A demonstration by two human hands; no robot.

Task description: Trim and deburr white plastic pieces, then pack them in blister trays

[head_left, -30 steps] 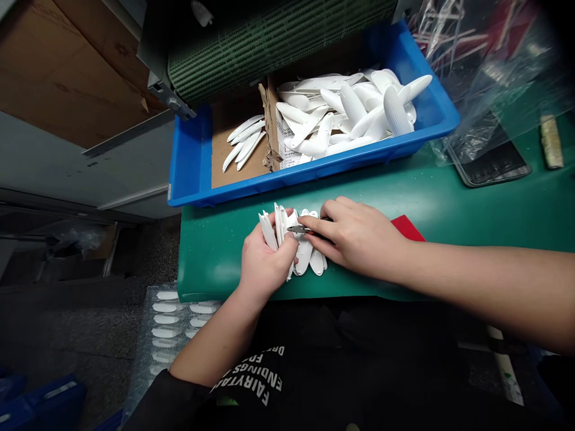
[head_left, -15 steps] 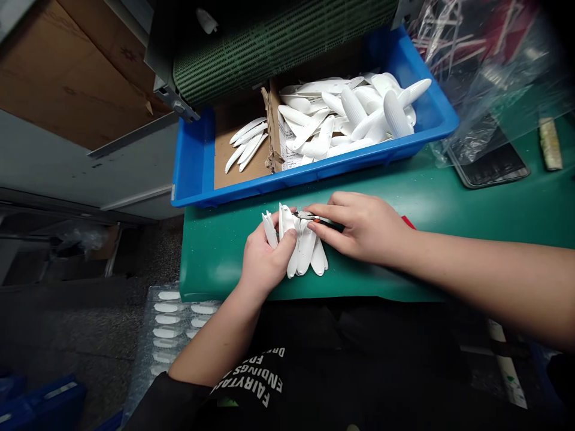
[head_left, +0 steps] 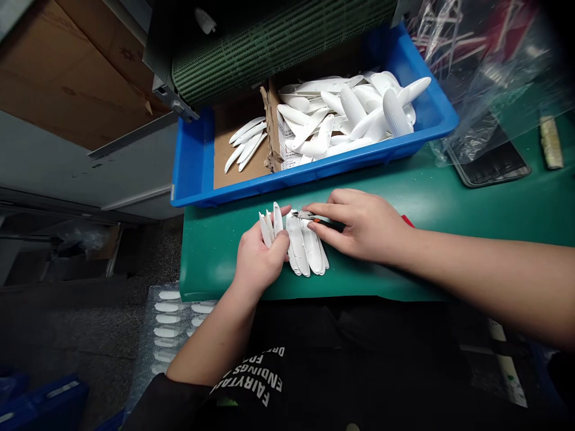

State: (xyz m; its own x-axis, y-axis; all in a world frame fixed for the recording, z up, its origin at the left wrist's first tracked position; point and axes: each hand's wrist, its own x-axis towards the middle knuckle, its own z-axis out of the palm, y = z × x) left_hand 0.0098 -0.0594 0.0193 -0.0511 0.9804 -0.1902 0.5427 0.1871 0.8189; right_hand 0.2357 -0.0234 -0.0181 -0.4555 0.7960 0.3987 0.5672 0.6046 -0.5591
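My left hand [head_left: 258, 260] is closed round a few long white plastic pieces [head_left: 269, 224] that stand on edge, fanned above my fingers. Just to their right, several more white pieces [head_left: 308, 251] lie flat side by side on the green mat [head_left: 404, 185]. My right hand [head_left: 362, 224] pinches a small cutter with a metal tip and a red-black handle [head_left: 314, 218]; its tip points left at the top of the flat pieces.
A blue bin [head_left: 193, 161] behind the hands holds a heap of white pieces [head_left: 354, 114] right of a cardboard divider [head_left: 273, 129] and a few on the left. A ribbed conveyor [head_left: 269, 42] overhangs it. Clear bags [head_left: 485, 66] and a dark tray [head_left: 489, 164] lie right.
My left hand drew a few pieces away to the left, splitting the bundle; the others now lie flat on the mat. The cutter hand shifted slightly up and stayed at their top.
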